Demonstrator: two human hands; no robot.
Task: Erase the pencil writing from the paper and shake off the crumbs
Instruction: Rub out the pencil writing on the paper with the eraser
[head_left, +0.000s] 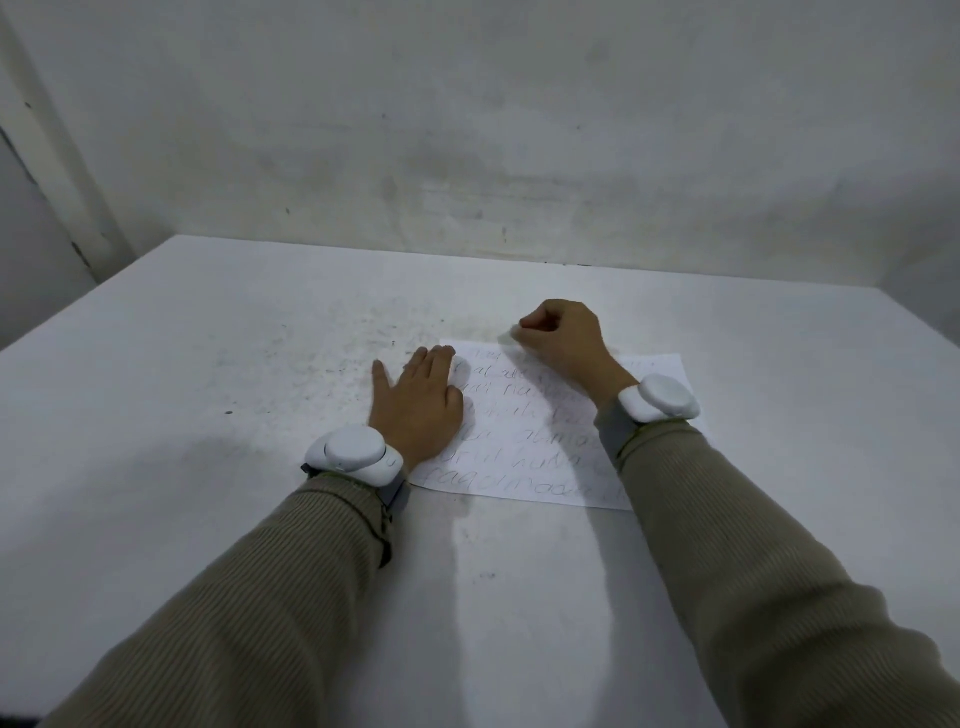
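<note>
Left hand (415, 402) presses paper (540, 441) flat; right hand (563, 338) pinches blurred eraser (511, 333).

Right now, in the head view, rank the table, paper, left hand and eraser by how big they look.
1. table
2. paper
3. left hand, flat on the paper's left edge
4. eraser, a pale blurred bit pinched by the right hand, mostly hidden
</note>
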